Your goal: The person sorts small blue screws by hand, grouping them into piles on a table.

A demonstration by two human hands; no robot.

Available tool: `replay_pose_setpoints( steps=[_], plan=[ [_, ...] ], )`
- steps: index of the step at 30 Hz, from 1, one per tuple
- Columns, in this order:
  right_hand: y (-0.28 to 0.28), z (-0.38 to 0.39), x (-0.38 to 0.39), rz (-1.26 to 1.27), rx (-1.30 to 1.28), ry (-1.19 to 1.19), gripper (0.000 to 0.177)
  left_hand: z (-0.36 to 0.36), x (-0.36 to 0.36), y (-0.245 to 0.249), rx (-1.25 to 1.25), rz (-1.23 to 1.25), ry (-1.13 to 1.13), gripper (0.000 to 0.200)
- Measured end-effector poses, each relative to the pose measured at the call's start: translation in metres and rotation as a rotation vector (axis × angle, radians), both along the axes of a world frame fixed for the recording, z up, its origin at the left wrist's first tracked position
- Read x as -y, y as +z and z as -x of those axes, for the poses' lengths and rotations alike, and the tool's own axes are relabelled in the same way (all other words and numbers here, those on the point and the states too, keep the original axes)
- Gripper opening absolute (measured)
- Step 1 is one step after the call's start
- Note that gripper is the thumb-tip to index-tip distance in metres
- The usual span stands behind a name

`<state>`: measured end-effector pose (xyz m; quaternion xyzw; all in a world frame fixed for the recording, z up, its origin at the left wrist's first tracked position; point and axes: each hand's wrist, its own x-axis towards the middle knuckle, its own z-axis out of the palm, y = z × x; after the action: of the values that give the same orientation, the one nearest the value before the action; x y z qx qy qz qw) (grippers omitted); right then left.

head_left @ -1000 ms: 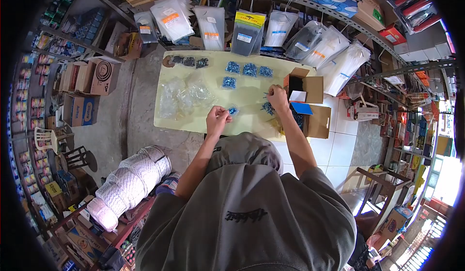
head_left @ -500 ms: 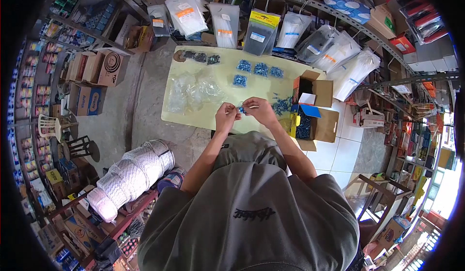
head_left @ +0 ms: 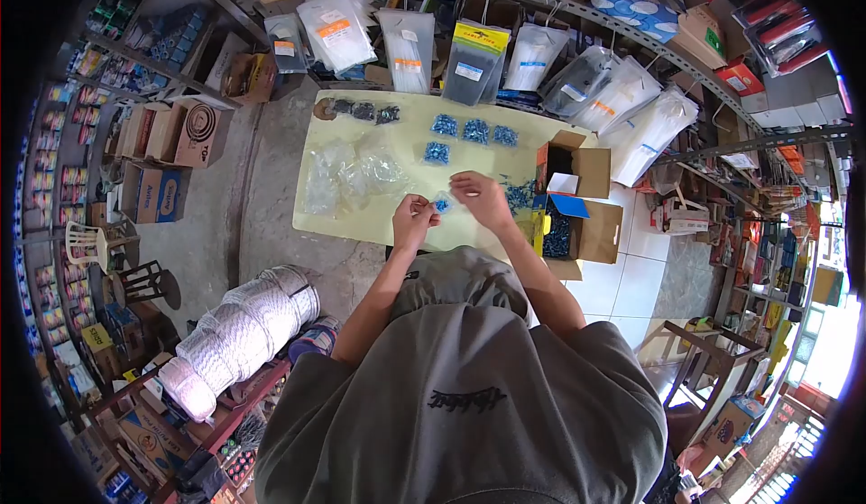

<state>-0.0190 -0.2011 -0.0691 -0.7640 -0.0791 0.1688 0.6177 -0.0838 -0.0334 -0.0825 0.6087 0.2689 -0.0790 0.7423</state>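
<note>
Near the front edge of the pale yellow table [head_left: 352,218], my left hand [head_left: 413,223] is closed, pinching a small clear plastic bag [head_left: 441,206] with small blue pieces inside. My right hand [head_left: 483,199] is just right of the bag and apart from it, fingers stretched out to the left and nothing visible in them. Loose blue pieces [head_left: 518,195] are scattered on the table beyond my right hand. Beside them stands an open cardboard box [head_left: 603,231] full of more blue pieces. Several filled bags of blue pieces [head_left: 475,131] lie at the back.
Clear empty plastic bags [head_left: 347,176] are heaped on the table's left. Small packs of dark pieces [head_left: 363,110] lie behind them. A second open carton [head_left: 592,172] stands at the right. Packs of cable ties [head_left: 474,64] hang over the back edge. Wrapped rope [head_left: 244,333] is at my left.
My right hand has come off the small bag, its fingers opening and moving up and right. My left hand still holds the bag. The whole view has shifted slightly.
</note>
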Motion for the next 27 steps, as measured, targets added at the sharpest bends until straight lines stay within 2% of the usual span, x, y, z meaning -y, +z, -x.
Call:
replay_pose_setpoints(
  steps=[1,3,4,6,9,15,18,19,21,22,24,25,27],
  plan=[
    [-0.004,-0.004,0.006,0.000,0.001,0.001,0.026,0.000,0.000,0.000,0.001,0.000,0.001,0.011],
    [-0.013,-0.013,0.024,0.275,0.170,-0.174,0.029,0.002,0.000,0.001,0.014,0.006,0.010,0.011],
    [-0.024,-0.016,0.035,0.275,0.171,-0.176,0.029,0.002,0.000,0.000,0.014,0.006,0.008,0.011],
    [-0.048,-0.022,0.057,0.728,0.341,-0.026,0.030,0.002,0.000,-0.001,0.024,0.008,-0.006,0.012],
    [-0.076,-0.031,0.074,0.785,0.280,0.081,0.026,0.001,-0.001,-0.003,0.045,-0.014,-0.017,0.012],
    [-0.103,-0.043,0.074,0.937,0.206,0.089,0.015,0.004,-0.004,-0.001,0.014,-0.009,-0.036,0.013],
    [-0.115,-0.046,0.076,0.874,0.234,0.054,0.011,0.004,-0.004,-0.001,0.024,-0.010,-0.041,0.013],
    [-0.103,-0.046,0.072,0.874,0.235,0.055,0.011,0.003,-0.003,0.002,0.024,-0.010,-0.040,0.013],
    [-0.072,-0.041,0.056,0.470,0.304,-0.042,0.008,0.002,-0.002,0.008,-0.026,-0.032,-0.036,0.013],
    [-0.047,-0.035,0.044,0.470,0.303,-0.040,0.008,0.002,-0.002,0.006,-0.027,-0.032,-0.034,0.013],
    [-0.004,-0.019,0.020,0.046,0.017,-0.006,0.012,0.002,-0.001,-0.001,0.012,-0.002,0.002,0.011],
    [-0.001,-0.013,0.015,0.046,0.016,-0.008,0.012,0.002,-0.001,-0.001,0.010,-0.002,-0.001,0.011],
    [0.001,-0.004,0.008,-0.002,0.000,0.158,0.012,0.000,-0.001,-0.002,0.007,0.008,-0.005,0.011]
  ],
)
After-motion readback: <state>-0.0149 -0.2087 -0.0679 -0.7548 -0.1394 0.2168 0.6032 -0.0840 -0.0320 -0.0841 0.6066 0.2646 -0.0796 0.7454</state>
